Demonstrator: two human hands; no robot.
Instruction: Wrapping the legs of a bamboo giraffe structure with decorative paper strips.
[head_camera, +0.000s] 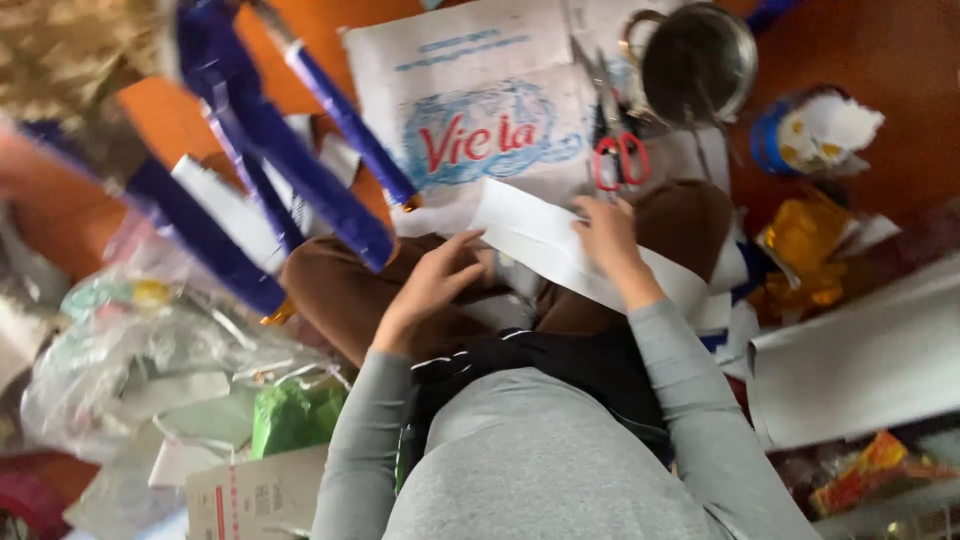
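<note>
A long white paper sheet (560, 245) lies across my lap, over brown trousers. My right hand (607, 240) rests on the sheet's middle and holds it near its upper edge. My left hand (432, 283) has spread fingers and touches the sheet's left end beside my knee. Red-handled scissors (618, 150) lie just beyond my right hand on a flattened white cardboard box with blue and red print (470, 110). Several blue paper-wrapped rolls (270, 160) stand blurred at the upper left.
A metal pot (697, 62) sits at the top right, with a blue tub of scraps (805, 135) beside it. Yellow wrappers (805, 250) and a large grey paper roll (860, 365) lie right. Clear plastic bags (150, 350) and a small carton (255, 495) fill the left.
</note>
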